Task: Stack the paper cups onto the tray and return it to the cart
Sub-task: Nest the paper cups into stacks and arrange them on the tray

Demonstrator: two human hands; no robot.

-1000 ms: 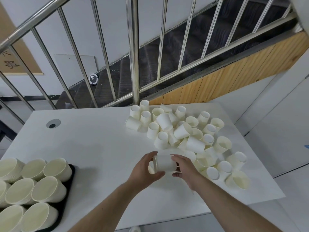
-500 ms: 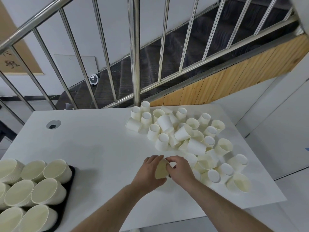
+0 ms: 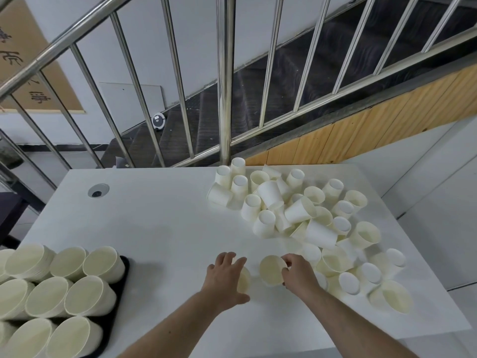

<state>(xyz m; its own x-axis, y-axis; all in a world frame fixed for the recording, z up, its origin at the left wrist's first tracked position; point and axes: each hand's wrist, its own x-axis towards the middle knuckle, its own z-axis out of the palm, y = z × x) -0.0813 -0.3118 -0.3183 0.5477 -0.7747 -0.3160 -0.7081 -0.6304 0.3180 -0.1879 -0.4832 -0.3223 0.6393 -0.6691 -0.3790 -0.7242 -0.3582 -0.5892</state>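
Several loose white paper cups (image 3: 299,210) lie in a heap on the right half of the white table (image 3: 154,223). My left hand (image 3: 225,276) grips one paper cup (image 3: 244,280), mostly hidden under the palm. My right hand (image 3: 299,276) holds a second cup (image 3: 271,270) by its rim, mouth facing me. The two cups are a little apart, near the table's front. A black tray (image 3: 121,301) at the front left carries several stacks of nested cups (image 3: 67,288).
A steel stair railing (image 3: 225,81) stands just behind the table's far edge. A round cable hole (image 3: 98,191) sits at the table's back left. The table's front and right edges drop to the floor.
A second ago both hands held one cup stack together. They have pulled apart, and each hand now holds its own cup, the left moving left, the right staying by the heap.
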